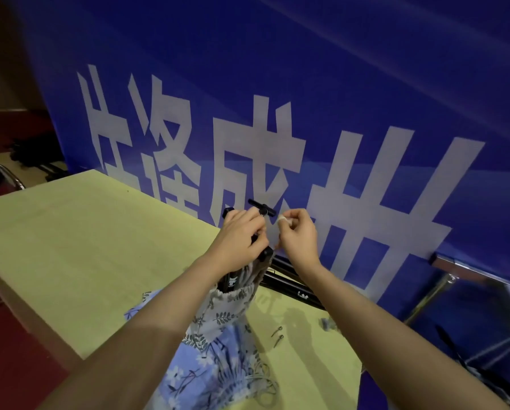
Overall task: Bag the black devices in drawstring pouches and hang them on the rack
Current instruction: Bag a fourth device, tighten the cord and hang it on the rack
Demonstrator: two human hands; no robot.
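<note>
A person's two bare forearms reach forward over a pale yellow-green bench (pixel 70 232) that stands against a blue banner (pixel 336 84) printed with large white characters. The left hand (pixel 239 238) has its fingers curled around the upper part of a black device (pixel 262 209), a slim upright thing with a short crossbar at its top, which sticks out of the gathered mouth of a light floral drawstring pouch (pixel 233 303). The lower part of the device sits inside the pouch, which stands on the bench just below the hands. The right hand (pixel 299 236) is just beside the left, its fingers bent together in a pinch near the crossbar; something small and pale shows at the fingertips, too small to tell what it is, perhaps the cord. A second pouch (pixel 212 374) in blue floral cloth lies flat on the bench under and in front of the upright one, with a loop of grey cord trailing at its near right edge. Another long black device (pixel 292 287) lies on the bench behind the pouch, close to the banner. Two small metal hooks (pixel 278 335) lie on the bench to the right of the pouches, near a small grey clip (pixel 326 324). Beyond the bench's right end, metal chair frames (pixel 443 294) stand in shadow.
</note>
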